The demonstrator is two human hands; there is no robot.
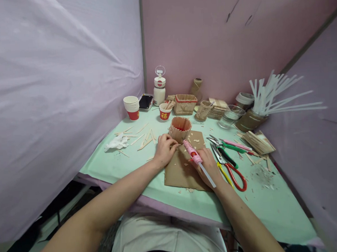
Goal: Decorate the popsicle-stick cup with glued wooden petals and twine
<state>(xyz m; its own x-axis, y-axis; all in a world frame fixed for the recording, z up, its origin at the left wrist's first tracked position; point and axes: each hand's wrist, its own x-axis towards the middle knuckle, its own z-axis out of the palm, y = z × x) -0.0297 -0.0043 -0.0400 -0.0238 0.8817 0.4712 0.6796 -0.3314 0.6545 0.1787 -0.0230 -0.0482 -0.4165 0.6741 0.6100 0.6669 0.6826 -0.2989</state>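
My right hand (pixel 208 165) is wrapped round a pink hot glue gun (pixel 193 151), with a translucent glue stick (pixel 207 175) poking out of its back end. The nozzle points away from me, close to the fingertips of my left hand (pixel 166 148). Those fingers are pinched together; whatever they hold is too small to make out. Just beyond them stands a cup covered in thin wooden strips (pixel 180 130), jagged along the rim and red inside. Under my hands lies a brown cardboard sheet (pixel 173 174) scattered with wood chips.
Right of the cardboard lie red-handled scissors (pixel 236 177), green-handled pliers (pixel 236 147) and a pink pen (pixel 237 144). Wooden strips (pixel 148 139) and crumpled tissue (pixel 117 142) are at left. Paper cups (pixel 131 105), a white bottle (pixel 159 90), a wooden basket (pixel 185 104) and glue sticks (pixel 271 98) line the back.
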